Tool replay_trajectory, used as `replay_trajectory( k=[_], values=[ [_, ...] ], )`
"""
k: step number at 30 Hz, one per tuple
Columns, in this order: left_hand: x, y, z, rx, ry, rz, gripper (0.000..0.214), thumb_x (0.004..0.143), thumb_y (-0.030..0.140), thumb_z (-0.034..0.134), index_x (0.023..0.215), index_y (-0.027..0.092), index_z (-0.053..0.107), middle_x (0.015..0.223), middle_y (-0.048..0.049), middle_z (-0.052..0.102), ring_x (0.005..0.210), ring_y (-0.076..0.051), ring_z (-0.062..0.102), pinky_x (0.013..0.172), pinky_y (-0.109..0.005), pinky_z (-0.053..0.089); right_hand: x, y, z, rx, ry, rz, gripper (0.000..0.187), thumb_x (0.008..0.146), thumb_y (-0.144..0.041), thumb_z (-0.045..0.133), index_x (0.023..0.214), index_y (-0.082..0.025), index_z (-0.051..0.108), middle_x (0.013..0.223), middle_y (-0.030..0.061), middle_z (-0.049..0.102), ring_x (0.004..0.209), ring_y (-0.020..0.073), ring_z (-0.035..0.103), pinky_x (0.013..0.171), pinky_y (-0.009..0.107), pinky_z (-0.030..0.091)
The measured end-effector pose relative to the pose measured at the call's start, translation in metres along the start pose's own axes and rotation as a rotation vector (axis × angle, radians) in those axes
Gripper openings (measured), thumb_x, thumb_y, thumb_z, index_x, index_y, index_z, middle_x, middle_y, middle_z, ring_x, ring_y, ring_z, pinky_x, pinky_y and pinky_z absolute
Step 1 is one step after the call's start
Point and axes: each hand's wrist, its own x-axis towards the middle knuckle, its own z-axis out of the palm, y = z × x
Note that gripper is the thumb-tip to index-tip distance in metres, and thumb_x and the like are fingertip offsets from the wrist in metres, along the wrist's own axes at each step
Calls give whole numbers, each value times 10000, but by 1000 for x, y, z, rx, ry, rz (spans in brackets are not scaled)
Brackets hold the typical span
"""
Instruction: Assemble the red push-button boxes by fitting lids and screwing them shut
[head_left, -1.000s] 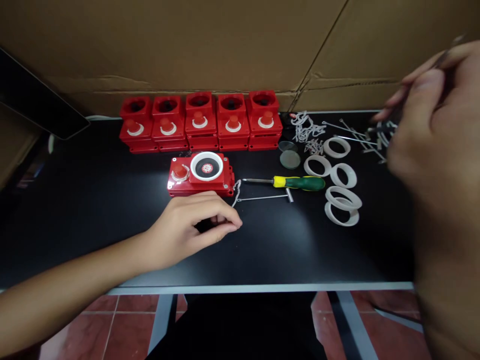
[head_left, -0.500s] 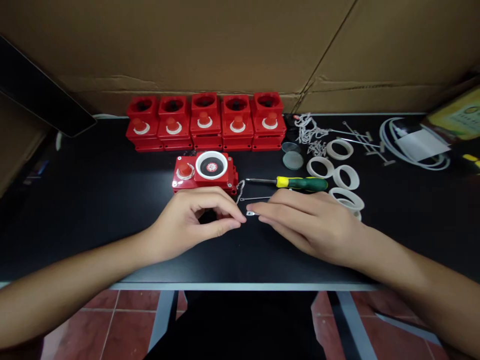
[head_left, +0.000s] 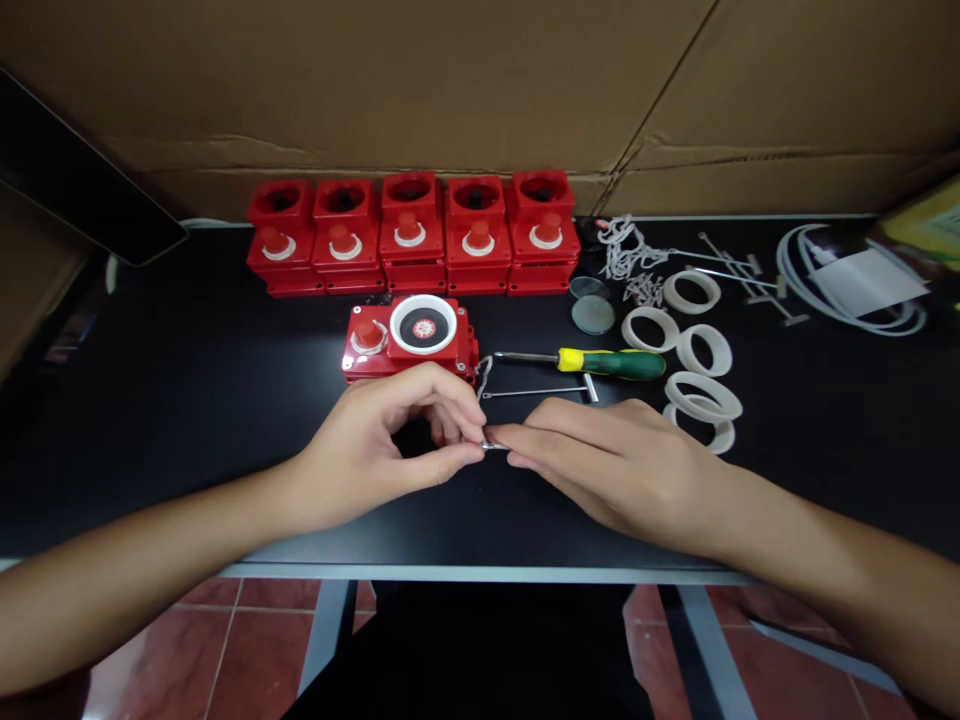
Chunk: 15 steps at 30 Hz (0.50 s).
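Observation:
My left hand and my right hand meet over the black table, fingertips together. Between them is a small metal piece, pinched by the thumb and fingers of both hands. Just behind my left hand lies a red box with a red button and a white-ringed round window. A thin metal rod with a chain lies beside the box. A green and yellow screwdriver lies behind my right hand.
A row of several red boxes stands against the cardboard wall. White plastic rings, round glass discs, chains, metal pins and a white coiled cable lie at the right. The table's front edge runs below my wrists.
My right hand came down from the upper right with a metal piece and brought it to my left hand's fingertips. The view shifted slightly.

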Motion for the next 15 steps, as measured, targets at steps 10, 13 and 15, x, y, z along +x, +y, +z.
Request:
replay_trajectory(
  k=[10,13,15],
  values=[
    [-1,1,0,53,-3,30,227,974,80,885,1106,211,754,1018,20,771,844,-92,730,814,-200,628,0,1,-2,3,5,6,184,1182,-105,616,1254,-93,785,908,32,771,711,144,679,554,310,468],
    [-1,1,0,60,-5,26,223,973,94,889,1106,208,752,1020,8,783,838,-104,733,808,-216,636,0,1,-2,4,-12,-10,181,1185,-108,609,1221,-105,786,939,43,803,714,148,695,559,317,473],
    [-1,1,0,59,-2,22,222,970,100,896,1101,205,750,1010,1,787,830,-113,738,797,-226,642,-1,1,-2,-11,-19,-14,177,1186,-114,612,1222,-106,785,949,45,816,705,149,693,560,319,475]
  ],
)
